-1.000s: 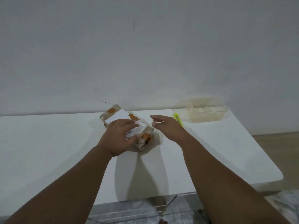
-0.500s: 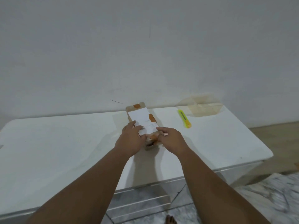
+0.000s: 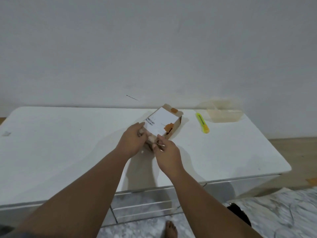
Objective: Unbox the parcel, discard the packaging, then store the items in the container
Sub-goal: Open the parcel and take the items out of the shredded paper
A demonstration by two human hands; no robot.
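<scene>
A small brown cardboard parcel [image 3: 169, 120] with a white shipping label and orange tape patches sits on the white table [image 3: 68, 143]. My left hand [image 3: 133, 141] grips its near left corner with curled fingers. My right hand [image 3: 167, 152] pinches the near end of the parcel between thumb and fingers. The near end of the box is hidden behind both hands. A clear plastic container [image 3: 224, 114] stands at the table's back right corner.
A yellow-green utility knife [image 3: 202, 125] lies on the table between the parcel and the container. A wall rises just behind the table. The table's right edge is close to the container. A bare foot [image 3: 170, 229] shows on the marble-patterned floor below.
The parcel has been turned and now points away to the right. My right hand went from hovering open beside it to pinching its near end; my left hand shifted to the near left corner.
</scene>
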